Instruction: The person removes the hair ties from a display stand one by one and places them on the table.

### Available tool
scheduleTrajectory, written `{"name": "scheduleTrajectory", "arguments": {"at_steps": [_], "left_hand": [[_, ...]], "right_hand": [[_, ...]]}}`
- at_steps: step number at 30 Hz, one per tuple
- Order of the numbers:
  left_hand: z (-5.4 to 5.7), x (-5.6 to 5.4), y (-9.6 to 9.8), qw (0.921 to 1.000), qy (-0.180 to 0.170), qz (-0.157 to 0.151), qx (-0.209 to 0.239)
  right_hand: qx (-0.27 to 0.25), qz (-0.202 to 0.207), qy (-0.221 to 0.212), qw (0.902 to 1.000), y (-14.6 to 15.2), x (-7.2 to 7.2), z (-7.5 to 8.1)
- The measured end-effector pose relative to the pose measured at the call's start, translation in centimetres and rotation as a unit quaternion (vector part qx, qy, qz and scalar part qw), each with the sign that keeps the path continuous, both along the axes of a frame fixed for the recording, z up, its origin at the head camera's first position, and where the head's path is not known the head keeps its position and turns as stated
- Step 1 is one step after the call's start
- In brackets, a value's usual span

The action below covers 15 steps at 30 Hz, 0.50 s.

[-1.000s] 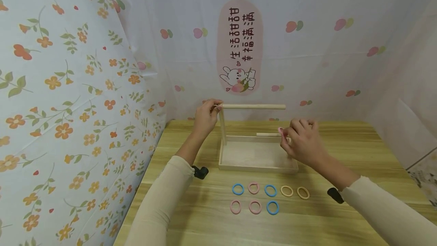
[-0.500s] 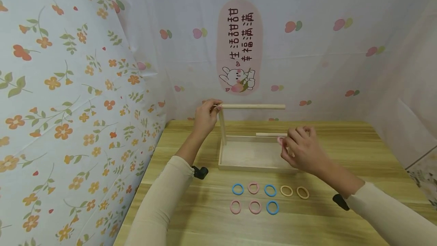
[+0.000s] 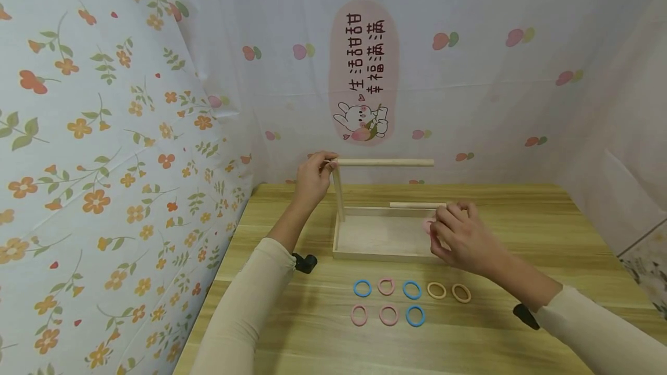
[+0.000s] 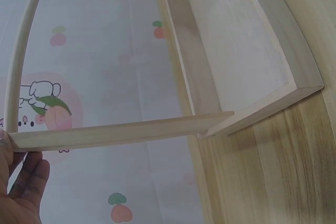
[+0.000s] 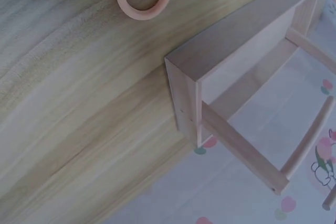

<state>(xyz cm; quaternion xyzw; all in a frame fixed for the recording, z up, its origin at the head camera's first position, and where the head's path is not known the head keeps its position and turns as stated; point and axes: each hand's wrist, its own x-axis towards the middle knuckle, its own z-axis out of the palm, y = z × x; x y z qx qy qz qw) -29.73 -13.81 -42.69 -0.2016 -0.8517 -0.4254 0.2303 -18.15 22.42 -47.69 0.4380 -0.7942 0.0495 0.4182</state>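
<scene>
My left hand (image 3: 314, 175) pinches the top of the taller wooden post (image 4: 105, 132), where a long round rod (image 3: 388, 162) sticks out to the right. Both belong to a wooden rack with a shallow tray base (image 3: 393, 258). In the head view, a pink ring (image 3: 428, 225) is held at the fingertips of my right hand (image 3: 464, 236), over the right end of the tray. Just behind these fingers runs the lower rod (image 3: 414, 205), bare along its visible length. Its shorter post (image 5: 244, 148) shows in the right wrist view, where my right hand is out of frame.
In front of the tray, on the wood-grain table (image 3: 312, 328), lie several loose rings in two rows: blue ones (image 3: 416, 324), pink ones (image 3: 388, 324) and two beige ones (image 3: 461, 301). A patterned cloth (image 3: 469, 85) hangs behind the rack.
My right hand has moved down and slightly towards me with the pink ring, from the lower rod to below it. My left hand stays on the tall post.
</scene>
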Motion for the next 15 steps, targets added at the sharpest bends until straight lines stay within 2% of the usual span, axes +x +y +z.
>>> {"name": "scheduleTrajectory", "arguments": {"at_steps": [9, 15], "left_hand": [[0.1, 0.0, 0.0, 1.0, -0.001, -0.001, 0.005], [0.2, 0.1, 0.0, 1.0, -0.001, 0.001, 0.002]], "right_hand": [[0.035, -0.003, -0.034, 0.9988, 0.6, 0.8, -0.2], [0.042, 0.014, -0.038, 0.9983, 0.8, 1.3, -0.5]]}}
